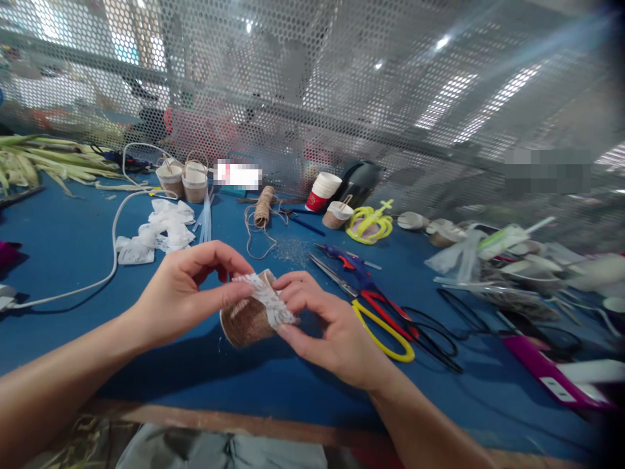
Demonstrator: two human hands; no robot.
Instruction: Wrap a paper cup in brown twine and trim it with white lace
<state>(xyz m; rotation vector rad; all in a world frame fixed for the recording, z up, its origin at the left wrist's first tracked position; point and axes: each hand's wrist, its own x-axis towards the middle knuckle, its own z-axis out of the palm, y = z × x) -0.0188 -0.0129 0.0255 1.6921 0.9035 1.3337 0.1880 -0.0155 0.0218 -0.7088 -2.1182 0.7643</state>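
Note:
A cup wrapped in brown twine [247, 322] is held on its side above the blue table, between my two hands. White lace [268, 299] lies around the cup near its rim. My left hand [198, 293] pinches the lace's upper left part between thumb and fingers. On the other side, my right hand [322, 319] has its fingers on the rim and its thumb at the lace's lower right end. More white lace [163, 228] lies loosely heaped beyond my left hand.
Scissors with yellow handles [385, 335] and red-and-blue pliers [366, 280] lie right of my hands. Behind stand a twine roll [263, 207], stacked paper cups [323, 191] and twine-wrapped cups [195, 182]. A white cable [114, 241] curves at left; a purple power strip [551, 374] sits right.

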